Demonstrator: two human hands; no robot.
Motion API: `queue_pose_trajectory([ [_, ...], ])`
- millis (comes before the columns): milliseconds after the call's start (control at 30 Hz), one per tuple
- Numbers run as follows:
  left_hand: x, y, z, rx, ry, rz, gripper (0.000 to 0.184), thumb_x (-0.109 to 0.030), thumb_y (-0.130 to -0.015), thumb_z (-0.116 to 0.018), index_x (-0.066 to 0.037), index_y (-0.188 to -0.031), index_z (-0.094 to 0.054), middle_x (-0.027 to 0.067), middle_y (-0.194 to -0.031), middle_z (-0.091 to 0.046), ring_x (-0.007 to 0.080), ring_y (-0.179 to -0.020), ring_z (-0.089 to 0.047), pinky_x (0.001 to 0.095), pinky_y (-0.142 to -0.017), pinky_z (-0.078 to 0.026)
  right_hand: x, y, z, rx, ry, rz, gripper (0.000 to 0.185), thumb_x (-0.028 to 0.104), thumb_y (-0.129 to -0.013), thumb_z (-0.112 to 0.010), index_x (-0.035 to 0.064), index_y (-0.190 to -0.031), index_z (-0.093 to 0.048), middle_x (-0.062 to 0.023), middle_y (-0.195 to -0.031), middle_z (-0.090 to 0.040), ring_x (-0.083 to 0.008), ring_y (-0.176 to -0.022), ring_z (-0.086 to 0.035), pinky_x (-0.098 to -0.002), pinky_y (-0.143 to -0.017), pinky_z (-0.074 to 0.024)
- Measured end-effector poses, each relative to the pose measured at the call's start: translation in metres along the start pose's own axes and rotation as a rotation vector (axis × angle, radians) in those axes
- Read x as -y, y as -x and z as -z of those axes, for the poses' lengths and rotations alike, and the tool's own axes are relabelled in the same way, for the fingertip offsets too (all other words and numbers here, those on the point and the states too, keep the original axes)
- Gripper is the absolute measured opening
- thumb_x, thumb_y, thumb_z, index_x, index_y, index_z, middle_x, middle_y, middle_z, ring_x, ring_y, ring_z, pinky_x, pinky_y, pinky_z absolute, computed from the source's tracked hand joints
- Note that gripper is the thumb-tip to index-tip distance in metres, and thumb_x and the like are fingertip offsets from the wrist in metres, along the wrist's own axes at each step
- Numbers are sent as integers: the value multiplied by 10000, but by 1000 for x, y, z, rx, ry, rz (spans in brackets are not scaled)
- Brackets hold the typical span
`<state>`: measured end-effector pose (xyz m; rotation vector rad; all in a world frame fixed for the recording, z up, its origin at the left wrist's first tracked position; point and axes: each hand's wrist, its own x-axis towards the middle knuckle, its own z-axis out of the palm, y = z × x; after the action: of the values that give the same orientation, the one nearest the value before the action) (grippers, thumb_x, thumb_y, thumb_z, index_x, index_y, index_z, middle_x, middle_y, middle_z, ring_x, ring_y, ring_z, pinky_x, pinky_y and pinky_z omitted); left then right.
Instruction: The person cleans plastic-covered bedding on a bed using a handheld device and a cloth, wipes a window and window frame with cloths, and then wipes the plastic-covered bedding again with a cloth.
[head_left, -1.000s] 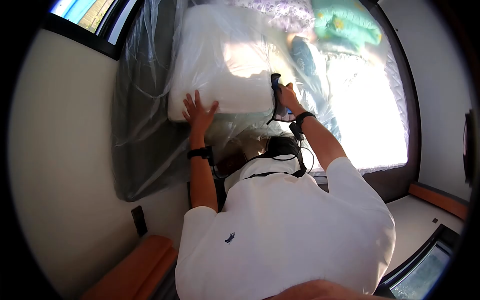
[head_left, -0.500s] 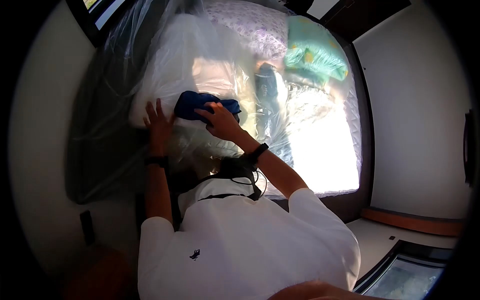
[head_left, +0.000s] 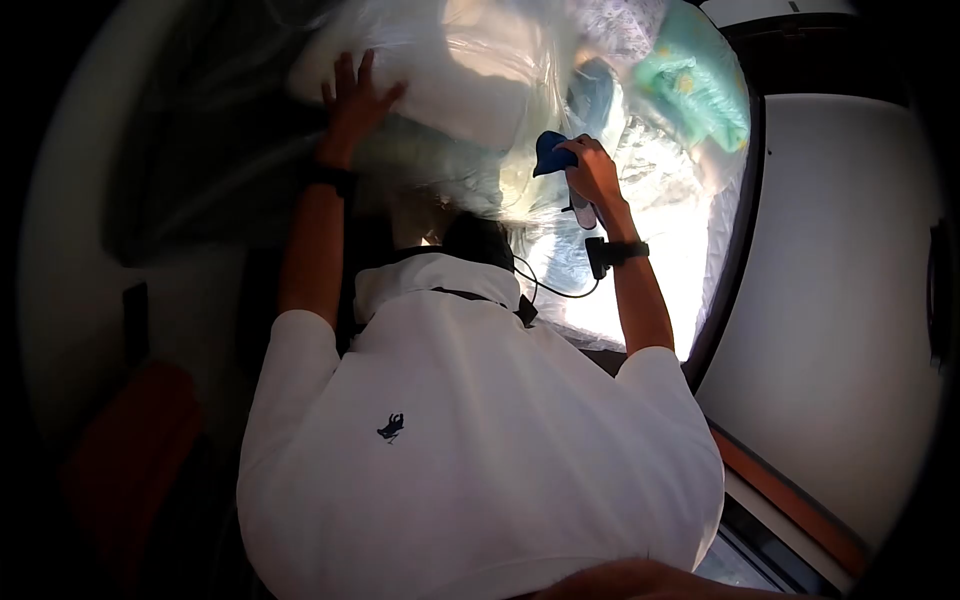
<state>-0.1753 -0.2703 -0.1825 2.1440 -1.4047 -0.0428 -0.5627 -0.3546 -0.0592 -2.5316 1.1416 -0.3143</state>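
My left hand lies with spread fingers on a white bundle of bedding under clear plastic. Nothing is held in it. My right hand is closed on a soft blue cloth item, its fingers pinching the near end. A pale, dark-edged piece hangs below this hand; I cannot tell whether it belongs to the blue item. Beneath the right hand is more plastic-wrapped bedding, partly washed out by strong light.
A green patterned bundle and a purple-flowered one lie at the far right of the bed. A black cable runs near my right wrist strap. A pale wall stands on the right.
My right hand has moved right with the blue item, away from the white bundle. My left hand stays spread on the bundle. The view has shifted, so the bed sits higher in the picture.
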Motion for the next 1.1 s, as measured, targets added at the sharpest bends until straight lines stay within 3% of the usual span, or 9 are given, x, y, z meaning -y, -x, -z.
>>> queue_pose_trajectory([
  [167,-16,-13,43,370,43,133,973,-614,-825,-663,-128,-1550,-235,254,-1604,-136,392,-1498,-115,664,-1133,-147,115,-38,25,-276,-561,65,594,-117,-700,-618,141,-1235,-637,-113,-1175,-554,-334,-1096,-567,-371,-938,-480],
  [267,-17,-16,56,371,22,96,932,-544,-830,-698,-109,-1535,-270,266,-1591,-169,396,-1487,-155,661,-1125,-183,117,-71,-15,-332,4,312,524,-44,-741,-614,199,-1203,-665,-96,-1248,-542,-298,-1233,-480,-378,-1003,-420],
  [333,-20,-16,62,347,5,66,923,-540,-833,-698,-108,-1532,-276,268,-1590,-174,399,-1485,-162,655,-1125,-192,102,-81,-77,-253,216,359,436,100,-821,-616,256,-1226,-661,-80,-1378,-503,-291,-1270,-462,-515,-996,-378],
  [633,1,-18,59,385,-18,122,905,-602,-851,-649,-118,-1524,-286,248,-1604,-155,416,-1491,-126,667,-1126,-181,66,-64,-49,-52,159,367,616,215,-754,-658,289,-1359,-568,-96,-1483,-414,-343,-1373,-356,-545,-1032,-371],
  [700,12,-19,52,347,-18,88,916,-618,-843,-649,-126,-1525,-286,244,-1604,-158,425,-1485,-134,674,-1125,-177,43,-67,-46,114,168,29,556,130,-758,-658,315,-1282,-639,-114,-1404,-477,-345,-1132,-589,-474,-906,-501],
  [767,2,-16,52,342,17,77,928,-635,-835,-650,-133,-1526,-286,239,-1603,-161,435,-1479,-143,681,-1123,-173,47,-86,-33,101,156,23,529,126,-750,-664,303,-1249,-662,-119,-1332,-513,-345,-1045,-622,-464,-862,-521],
  [867,-2,-31,76,393,16,131,762,-479,-859,-668,-157,-1483,-372,187,-1588,-253,445,-1458,-199,694,-1121,-166,93,-113,-10,-19,147,162,498,116,-713,-688,247,-1193,-691,-121,-1175,-559,-346,-917,-655,-444,-791,-548],
  [1033,-43,-58,97,-89,-155,-10,542,-20,-754,-536,-177,-1270,-594,69,-1506,-439,332,-1387,-383,713,-1106,-179,131,-122,-33,-299,109,362,553,56,-787,-598,254,-1304,-615,-157,-1464,-413,-398,-1334,-396,-576,-1053,-372],
  [1100,-50,-67,91,-213,-154,-85,544,57,-747,-513,-163,-1231,-629,88,-1435,-514,301,-1327,-459,629,-1124,-247,120,-116,-40,-107,162,355,552,66,-851,-563,279,-1360,-568,-160,-1534,-338,-415,-1427,-270,-630,-1107,-268],
])
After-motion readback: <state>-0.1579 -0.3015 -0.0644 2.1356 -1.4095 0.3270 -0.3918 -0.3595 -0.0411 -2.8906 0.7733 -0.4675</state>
